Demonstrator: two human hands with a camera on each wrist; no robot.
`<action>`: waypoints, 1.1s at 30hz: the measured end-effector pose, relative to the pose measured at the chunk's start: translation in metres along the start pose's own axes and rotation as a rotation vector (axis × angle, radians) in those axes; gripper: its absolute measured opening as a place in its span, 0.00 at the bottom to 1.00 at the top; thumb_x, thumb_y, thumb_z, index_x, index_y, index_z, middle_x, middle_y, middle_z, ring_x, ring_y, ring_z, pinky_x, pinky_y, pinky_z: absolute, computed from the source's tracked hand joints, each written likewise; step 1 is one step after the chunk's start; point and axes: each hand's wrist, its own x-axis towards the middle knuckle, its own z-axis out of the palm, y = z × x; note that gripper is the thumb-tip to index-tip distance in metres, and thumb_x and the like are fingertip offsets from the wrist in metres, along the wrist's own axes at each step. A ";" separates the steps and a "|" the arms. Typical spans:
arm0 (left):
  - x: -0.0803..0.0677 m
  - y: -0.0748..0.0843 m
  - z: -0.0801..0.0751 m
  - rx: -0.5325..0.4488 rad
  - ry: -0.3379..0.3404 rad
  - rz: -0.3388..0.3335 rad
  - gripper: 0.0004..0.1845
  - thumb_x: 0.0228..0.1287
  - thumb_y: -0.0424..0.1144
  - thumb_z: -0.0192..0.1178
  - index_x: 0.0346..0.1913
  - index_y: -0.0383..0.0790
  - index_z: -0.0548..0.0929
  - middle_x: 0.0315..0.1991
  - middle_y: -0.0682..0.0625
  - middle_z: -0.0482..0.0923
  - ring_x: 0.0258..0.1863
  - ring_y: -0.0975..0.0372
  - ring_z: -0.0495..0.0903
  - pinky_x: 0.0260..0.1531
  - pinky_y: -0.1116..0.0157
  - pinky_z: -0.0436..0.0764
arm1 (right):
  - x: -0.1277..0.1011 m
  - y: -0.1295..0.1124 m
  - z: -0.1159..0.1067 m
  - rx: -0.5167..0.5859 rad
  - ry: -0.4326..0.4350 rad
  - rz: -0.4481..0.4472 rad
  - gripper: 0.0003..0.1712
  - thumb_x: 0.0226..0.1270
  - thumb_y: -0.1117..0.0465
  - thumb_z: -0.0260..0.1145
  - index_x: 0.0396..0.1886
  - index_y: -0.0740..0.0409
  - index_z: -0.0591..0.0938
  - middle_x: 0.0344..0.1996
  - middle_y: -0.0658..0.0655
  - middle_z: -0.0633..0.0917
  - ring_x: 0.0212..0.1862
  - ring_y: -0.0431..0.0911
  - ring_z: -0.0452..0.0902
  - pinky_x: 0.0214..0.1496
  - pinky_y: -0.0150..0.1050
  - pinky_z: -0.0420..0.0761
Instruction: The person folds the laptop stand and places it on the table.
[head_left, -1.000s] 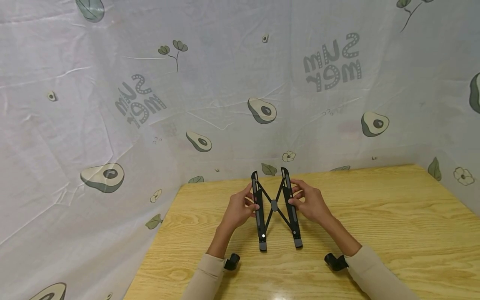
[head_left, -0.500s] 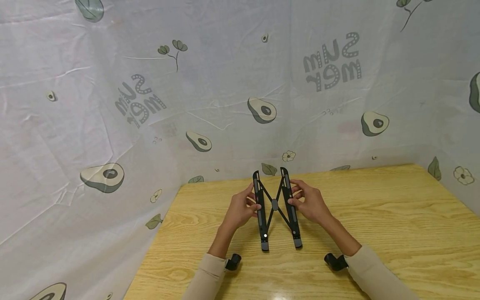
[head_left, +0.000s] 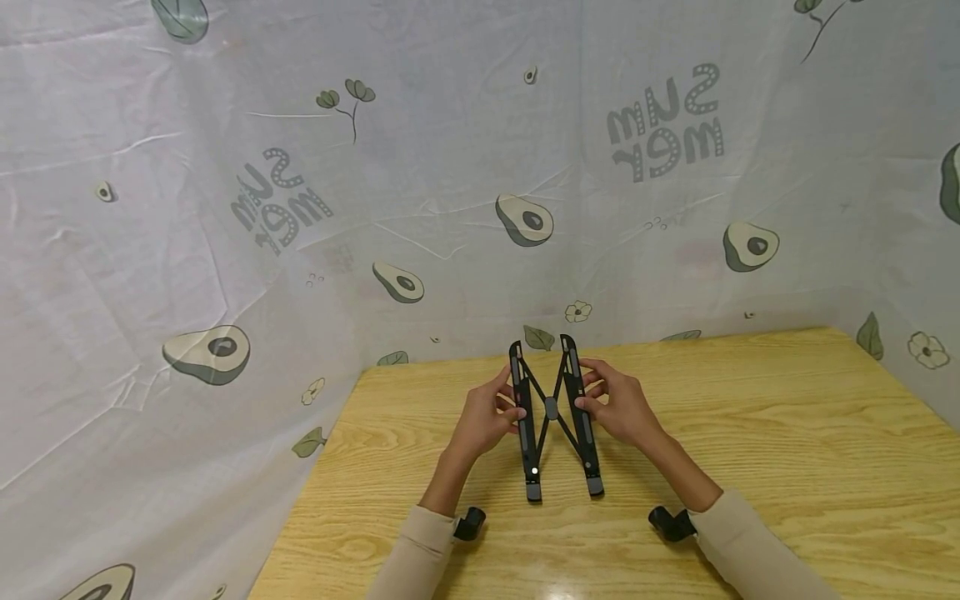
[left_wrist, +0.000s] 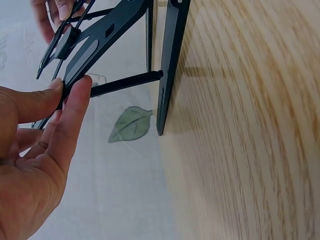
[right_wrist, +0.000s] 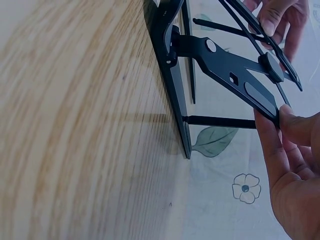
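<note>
Black folding stand [head_left: 553, 412] sits on my wooden desk [head_left: 750, 433]; my left hand [head_left: 483, 419] pinches its left bar; my right hand [head_left: 618, 408] pinches its right bar.

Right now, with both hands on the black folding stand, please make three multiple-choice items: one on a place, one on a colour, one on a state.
1. Where does the folding stand rest?
A. on the wooden table
B. on a chair
C. on the floor

2. What colour are the stand's bars?
A. white
B. red
C. black

3. How do the hands meet the stand?
A. both lie flat on the table, away from it
B. each pinches one side bar
C. only one touches it

Answers:
1 A: the stand's lower ends sit on the wooden table.
2 C: the bars are black in all views.
3 B: the left hand and the right hand each hold one side bar with the fingertips.
</note>
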 end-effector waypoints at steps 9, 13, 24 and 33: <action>-0.001 0.002 0.003 0.001 0.002 0.028 0.44 0.72 0.20 0.63 0.86 0.36 0.56 0.54 0.28 0.80 0.44 0.44 0.90 0.38 0.45 0.93 | 0.000 -0.002 0.000 0.006 -0.004 0.000 0.36 0.69 0.71 0.74 0.76 0.65 0.75 0.50 0.65 0.87 0.43 0.52 0.90 0.34 0.33 0.84; -0.001 0.002 0.004 0.008 0.003 0.029 0.44 0.73 0.21 0.63 0.86 0.36 0.56 0.53 0.30 0.80 0.44 0.45 0.90 0.38 0.46 0.93 | 0.000 -0.003 0.001 -0.001 -0.005 -0.002 0.36 0.70 0.71 0.74 0.76 0.65 0.75 0.50 0.65 0.87 0.43 0.52 0.90 0.35 0.34 0.84; 0.000 0.003 0.007 0.019 0.007 0.020 0.44 0.72 0.21 0.64 0.86 0.36 0.56 0.51 0.34 0.81 0.44 0.46 0.90 0.38 0.45 0.93 | -0.001 -0.004 0.002 -0.003 -0.006 -0.011 0.36 0.70 0.71 0.74 0.76 0.65 0.74 0.50 0.66 0.87 0.43 0.54 0.91 0.35 0.33 0.84; -0.001 0.009 0.012 0.013 -0.003 0.012 0.44 0.73 0.21 0.63 0.86 0.36 0.55 0.52 0.35 0.81 0.44 0.48 0.90 0.39 0.46 0.93 | -0.002 -0.003 0.004 0.006 -0.013 -0.017 0.36 0.70 0.71 0.74 0.76 0.66 0.74 0.50 0.66 0.87 0.44 0.54 0.90 0.34 0.33 0.84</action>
